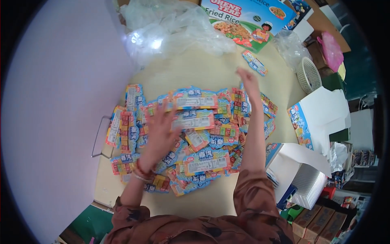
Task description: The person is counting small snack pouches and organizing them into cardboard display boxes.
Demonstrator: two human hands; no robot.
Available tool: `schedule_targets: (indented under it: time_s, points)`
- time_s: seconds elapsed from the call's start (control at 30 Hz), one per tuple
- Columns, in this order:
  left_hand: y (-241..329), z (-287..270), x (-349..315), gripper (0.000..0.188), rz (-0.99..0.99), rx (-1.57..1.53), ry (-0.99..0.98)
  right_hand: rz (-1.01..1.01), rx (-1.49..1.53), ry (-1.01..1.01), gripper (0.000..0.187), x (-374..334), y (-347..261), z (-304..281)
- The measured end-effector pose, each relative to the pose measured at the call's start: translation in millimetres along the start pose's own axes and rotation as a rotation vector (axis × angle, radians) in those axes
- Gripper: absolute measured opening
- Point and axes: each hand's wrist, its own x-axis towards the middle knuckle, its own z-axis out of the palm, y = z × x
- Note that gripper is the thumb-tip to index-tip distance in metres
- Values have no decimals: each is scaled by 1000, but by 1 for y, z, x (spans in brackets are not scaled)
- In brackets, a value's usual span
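Many small flat packets, coloured blue, yellow and pink, lie in an overlapping pile on the cream table (203, 199). My left hand (161, 132) is over the left part of this pile, fingers spread and a little blurred, with nothing visible in them. Under its fingertips is a long packet (197, 101) with a white label. My right hand (250, 85) is raised at the pile's far right edge, seen edge-on; its fingers are smeared and partly hidden. Just beyond it, a single packet (255, 63) lies apart from the pile.
Crumpled clear plastic (174, 32) covers the far left. A printed carton (250, 24) stands at the back. On the right are a white basket (309, 75), an opened display box (321, 116) and another open box (300, 175). A wire stand (99, 138) sits left, beside a pale wall (61, 110).
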Motion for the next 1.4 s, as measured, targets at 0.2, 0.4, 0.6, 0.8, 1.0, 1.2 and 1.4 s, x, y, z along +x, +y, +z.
schedule_targets:
  time_s: [0.2,0.4,0.6,0.8,1.0,1.2,1.4]
  points:
    - [-88,-6,-7,58,-351,364,-123,-72,-920,311,70,136,152,-97]
    - [-69,1,-44,63,-447,482,45,75,-874,134,67,92,140,-15]
    - [-42,27,-46,64,-408,395,85,-116,-1173,-136,48,11,160,-73]
    - [-48,26,-53,62,-334,407,179,60,-1017,-74,73,-90,87,-27]
    - [-47,15,-57,68,-276,314,219,47,-849,32,73,-138,51,0]
    - [-39,-9,8,71,-36,96,198,-249,-437,347,41,-148,33,5]
    - [-69,-10,129,84,-208,-107,140,-585,-208,201,25,-133,-36,42]
